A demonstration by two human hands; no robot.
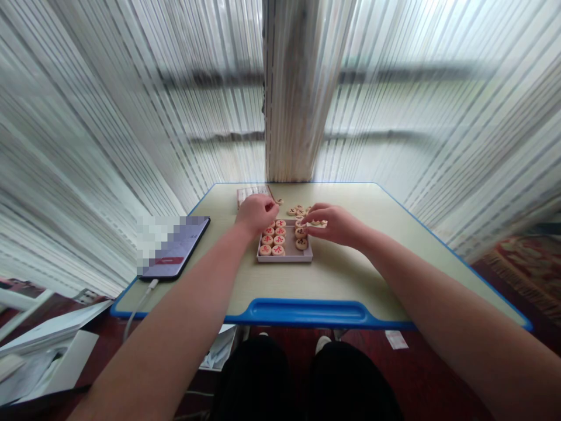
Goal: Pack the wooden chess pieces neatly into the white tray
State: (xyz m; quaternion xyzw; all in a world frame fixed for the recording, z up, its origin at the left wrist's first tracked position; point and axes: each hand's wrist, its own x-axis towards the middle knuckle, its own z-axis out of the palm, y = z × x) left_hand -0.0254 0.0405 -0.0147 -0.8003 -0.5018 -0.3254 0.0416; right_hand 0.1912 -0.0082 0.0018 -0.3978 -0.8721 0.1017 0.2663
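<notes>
A shallow pinkish-white box on the table holds round wooden Chinese chess pieces. Red-marked Chinese chess pieces stand in two columns at its left, and black-marked Chinese chess pieces line the right side. My left hand hovers at the box's far left corner, its fingers curled in; whatever may be inside them is hidden. At the right wall, my right hand has thumb and fingertips on a black-marked piece in the right column. Loose Chinese chess pieces lie behind the box, partly covered by my right hand.
Behind my left hand lies a printed box lid. A tablet with a white cable rests at the table's left edge. The table has a blue rim with a moulded tray groove in front. Sheer curtains hang beyond.
</notes>
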